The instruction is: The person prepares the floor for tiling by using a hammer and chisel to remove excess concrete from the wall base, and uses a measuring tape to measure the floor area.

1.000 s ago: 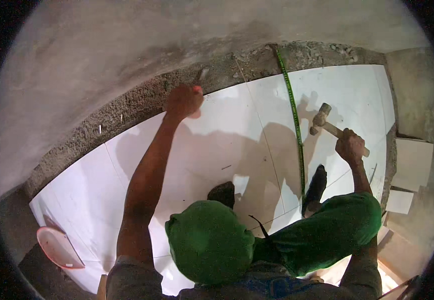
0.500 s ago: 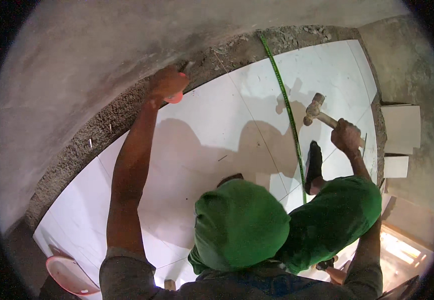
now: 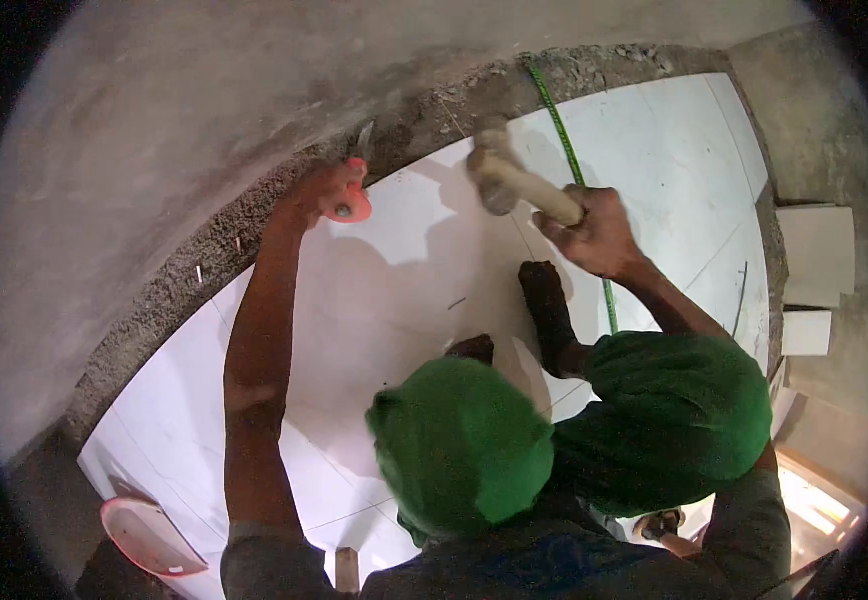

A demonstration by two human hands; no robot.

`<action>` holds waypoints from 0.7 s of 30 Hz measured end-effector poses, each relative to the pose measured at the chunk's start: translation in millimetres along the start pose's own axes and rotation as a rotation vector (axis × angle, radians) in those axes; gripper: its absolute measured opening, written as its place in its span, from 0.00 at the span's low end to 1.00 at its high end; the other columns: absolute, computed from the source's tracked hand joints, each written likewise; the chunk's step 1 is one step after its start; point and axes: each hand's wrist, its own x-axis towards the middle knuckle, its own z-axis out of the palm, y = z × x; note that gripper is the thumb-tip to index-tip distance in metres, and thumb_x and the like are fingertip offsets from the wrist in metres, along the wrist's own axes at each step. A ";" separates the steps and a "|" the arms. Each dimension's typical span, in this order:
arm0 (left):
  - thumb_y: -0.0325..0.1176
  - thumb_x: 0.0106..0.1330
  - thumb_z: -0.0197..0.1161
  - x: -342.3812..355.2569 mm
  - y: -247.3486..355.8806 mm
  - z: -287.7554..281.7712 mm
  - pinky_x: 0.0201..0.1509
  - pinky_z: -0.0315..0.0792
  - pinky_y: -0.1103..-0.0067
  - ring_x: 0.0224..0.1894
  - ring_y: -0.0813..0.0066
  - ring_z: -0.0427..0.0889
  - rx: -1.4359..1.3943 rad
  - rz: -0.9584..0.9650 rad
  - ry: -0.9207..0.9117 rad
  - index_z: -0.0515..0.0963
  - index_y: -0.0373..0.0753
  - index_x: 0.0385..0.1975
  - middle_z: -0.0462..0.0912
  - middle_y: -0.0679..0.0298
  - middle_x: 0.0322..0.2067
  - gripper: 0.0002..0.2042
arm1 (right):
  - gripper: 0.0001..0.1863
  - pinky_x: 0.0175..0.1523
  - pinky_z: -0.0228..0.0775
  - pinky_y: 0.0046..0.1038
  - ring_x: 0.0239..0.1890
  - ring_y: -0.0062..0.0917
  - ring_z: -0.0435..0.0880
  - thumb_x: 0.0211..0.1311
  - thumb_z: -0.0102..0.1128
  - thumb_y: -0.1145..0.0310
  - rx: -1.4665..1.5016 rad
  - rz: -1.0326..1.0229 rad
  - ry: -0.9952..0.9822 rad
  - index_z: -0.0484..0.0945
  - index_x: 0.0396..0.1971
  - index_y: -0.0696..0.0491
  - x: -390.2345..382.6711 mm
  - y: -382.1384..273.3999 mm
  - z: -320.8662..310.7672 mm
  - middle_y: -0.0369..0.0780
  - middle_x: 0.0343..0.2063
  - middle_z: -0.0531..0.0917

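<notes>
By the wall, my left hand [image 3: 316, 197] is closed around a chisel with an orange-red hand guard [image 3: 356, 206]. The chisel's metal end [image 3: 366, 138] shows beyond the fingers, over the rough strip of mortar [image 3: 179, 240] between tiles and wall. My right hand [image 3: 602, 235] grips the pale handle of a hammer [image 3: 546, 196]. Its head, blurred by motion, is raised above the white tiles [image 3: 394, 290], to the right of the chisel and apart from it. Where the chisel's working tip touches is unclear.
A green measuring tape [image 3: 557, 120] runs across the tiles, passing behind my right hand. My green-clad knees and dark-socked foot [image 3: 549, 310] are in the middle. White tile pieces [image 3: 816, 255] lean at the right wall. A red-rimmed basin [image 3: 119, 515] stands at lower left.
My right hand has swung the hammer left, toward the chisel. The chisel has tilted so its guard faces up more. My right foot and knee have shifted left.
</notes>
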 end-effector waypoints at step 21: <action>0.47 0.78 0.59 57.7 22.2 105.9 0.43 0.80 0.72 0.38 0.68 0.86 -0.299 -0.417 0.213 0.78 0.36 0.45 0.83 0.61 0.35 0.17 | 0.24 0.46 0.77 0.46 0.39 0.40 0.87 0.44 0.68 0.54 -0.372 -0.914 -0.367 0.81 0.42 0.48 128.3 51.2 10.3 0.41 0.31 0.84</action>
